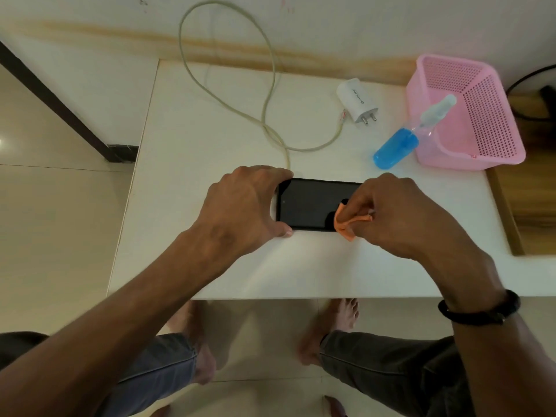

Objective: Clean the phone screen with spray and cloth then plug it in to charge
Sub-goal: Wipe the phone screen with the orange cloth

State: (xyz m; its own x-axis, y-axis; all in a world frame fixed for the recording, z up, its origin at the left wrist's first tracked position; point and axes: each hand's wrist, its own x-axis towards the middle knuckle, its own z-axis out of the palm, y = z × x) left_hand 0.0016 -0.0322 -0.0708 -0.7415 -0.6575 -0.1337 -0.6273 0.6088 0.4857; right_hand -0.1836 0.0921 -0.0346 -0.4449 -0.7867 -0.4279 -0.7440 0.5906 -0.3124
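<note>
Your left hand (243, 206) clamps one flat black glass-fronted phone (313, 206) by its end on the white table (210, 130). Your right hand (394, 215) pinches one small orange cloth (346, 224) against the screen. One blue spray bottle (397, 147) leans on one pink perforated plastic basket (481, 115); one white charger plug (358, 100) and one pale cable (270, 85) lie behind.

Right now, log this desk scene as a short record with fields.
surface: white table
phone: phone lies flat, screen up and dark
left hand: left hand grips the phone's left end, holding it steady
right hand: right hand pinches an orange cloth against the screen's right part
spray: spray bottle with blue liquid leans on the pink basket
charger: white plug lies loose on the table
cable: cable loops from the wall side toward the phone; its end there is hidden
</note>
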